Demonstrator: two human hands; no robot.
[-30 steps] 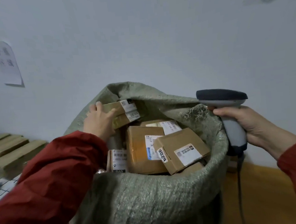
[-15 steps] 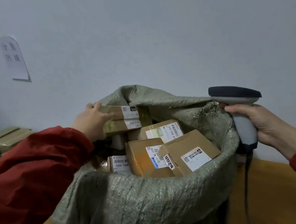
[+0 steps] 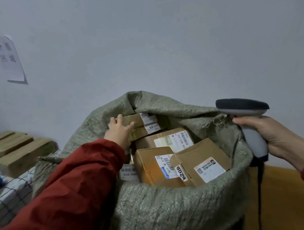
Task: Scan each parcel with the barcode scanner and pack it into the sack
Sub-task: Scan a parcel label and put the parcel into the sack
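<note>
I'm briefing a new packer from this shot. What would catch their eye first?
The green woven sack fills the middle, its mouth crammed with labelled cardboard parcels. The left hand holds a flat parcel at the sack's far side, while the right hand grips the barcode scanner beside its right rim.

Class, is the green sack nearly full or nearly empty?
Nearly full: cardboard parcels reach the open rim of the green sack.

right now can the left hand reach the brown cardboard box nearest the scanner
Probably yes: the brown cardboard box lies uncovered in the green woven sack's open mouth, though the left hand must first let go of the flat brown parcel.
</note>
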